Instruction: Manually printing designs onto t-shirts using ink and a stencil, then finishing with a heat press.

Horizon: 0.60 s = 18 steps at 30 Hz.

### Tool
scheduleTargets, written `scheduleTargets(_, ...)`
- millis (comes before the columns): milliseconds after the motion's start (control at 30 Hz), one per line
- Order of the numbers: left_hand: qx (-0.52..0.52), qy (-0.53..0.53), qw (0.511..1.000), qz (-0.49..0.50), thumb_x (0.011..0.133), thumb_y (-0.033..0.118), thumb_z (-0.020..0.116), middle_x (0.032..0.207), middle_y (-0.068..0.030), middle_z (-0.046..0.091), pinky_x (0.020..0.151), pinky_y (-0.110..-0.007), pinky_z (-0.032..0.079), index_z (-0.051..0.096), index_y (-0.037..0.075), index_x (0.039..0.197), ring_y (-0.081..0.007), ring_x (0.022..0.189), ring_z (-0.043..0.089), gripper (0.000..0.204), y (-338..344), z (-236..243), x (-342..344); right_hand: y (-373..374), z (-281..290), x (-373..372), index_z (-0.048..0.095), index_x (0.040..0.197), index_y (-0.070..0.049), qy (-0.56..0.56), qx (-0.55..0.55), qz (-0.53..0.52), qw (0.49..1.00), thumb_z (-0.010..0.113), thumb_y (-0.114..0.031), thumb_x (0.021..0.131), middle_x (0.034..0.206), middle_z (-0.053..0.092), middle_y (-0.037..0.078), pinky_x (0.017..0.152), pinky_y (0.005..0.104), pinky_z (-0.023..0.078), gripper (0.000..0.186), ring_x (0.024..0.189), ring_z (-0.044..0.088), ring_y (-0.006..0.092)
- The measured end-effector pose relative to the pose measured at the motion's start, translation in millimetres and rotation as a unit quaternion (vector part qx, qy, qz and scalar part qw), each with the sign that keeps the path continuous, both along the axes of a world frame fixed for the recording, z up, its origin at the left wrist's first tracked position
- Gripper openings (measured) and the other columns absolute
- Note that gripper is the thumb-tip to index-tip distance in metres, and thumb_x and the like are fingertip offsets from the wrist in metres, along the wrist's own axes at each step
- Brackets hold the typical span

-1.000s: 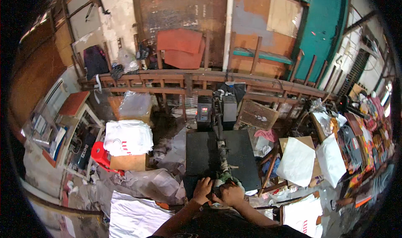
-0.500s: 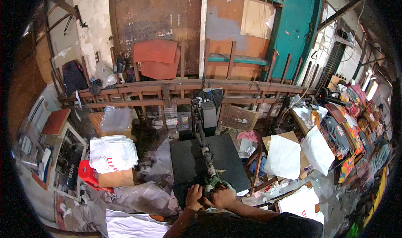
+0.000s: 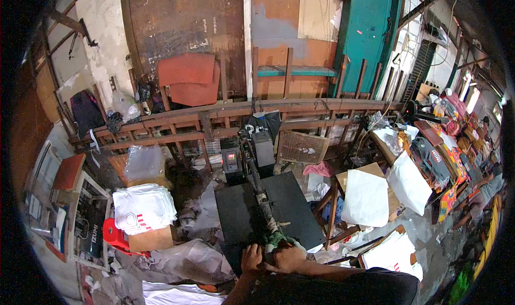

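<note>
A heat press with a broad flat black plate stands in front of me. Its long dark lever handle slants toward me and ends in green and pale wrapping. My right hand is closed round the wrapped end. Close beside it, at the plate's near edge, my left hand has its fingers curled over the handle's end, its grip partly hidden. What lies under the plate cannot be seen.
White printed cloths are stacked on a board at left, above a red stool. White sheets stand on the right; more printed cloth lies nearer. A wooden railing crosses behind the press. Plastic sheeting covers the floor.
The view has shifted and tilted slightly. Both hands remain at the end of the press handle, with no clear change in their hold.
</note>
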<state>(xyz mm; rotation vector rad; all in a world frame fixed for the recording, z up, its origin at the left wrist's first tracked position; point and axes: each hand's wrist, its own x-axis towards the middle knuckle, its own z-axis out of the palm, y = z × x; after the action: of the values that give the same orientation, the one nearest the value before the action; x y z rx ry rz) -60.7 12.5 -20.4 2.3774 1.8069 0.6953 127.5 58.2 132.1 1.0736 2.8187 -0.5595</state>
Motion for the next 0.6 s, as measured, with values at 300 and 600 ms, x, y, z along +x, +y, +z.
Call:
scheduleTargets(300,0.005,0.057,0.994,0.093,0.091,0.017,0.057,0.107,-0.0123,0.056,0.085,-0.046,0.048,0.062,0.002,0.101,-0.0306,0.099,0.056,0.018,-1.1,1.6,7.7,11.2,-48.9,8.2,0.064,0.073,-0.007,-0.062,-0.094,0.019,0.993,0.057,-0.048,0.086,0.06,0.061,0.012,0.049,0.0459,0.049,0.043,0.054,0.063,0.0263)
scheduleTargets(600,-0.056,0.102,0.989,0.094,0.088,0.025,0.065,0.118,-0.0139,0.052,0.085,-0.047,0.047,0.055,0.007,0.115,-0.0313,0.107,0.052,0.034,-10.4,11.9,19.1,11.1,-99.1,27.5,0.064,0.071,-0.008,-0.038,-0.162,0.05,0.985,0.05,-0.056,0.089,0.057,0.058,0.011,0.06,0.0462,0.052,0.054,0.056,0.064,0.0247)
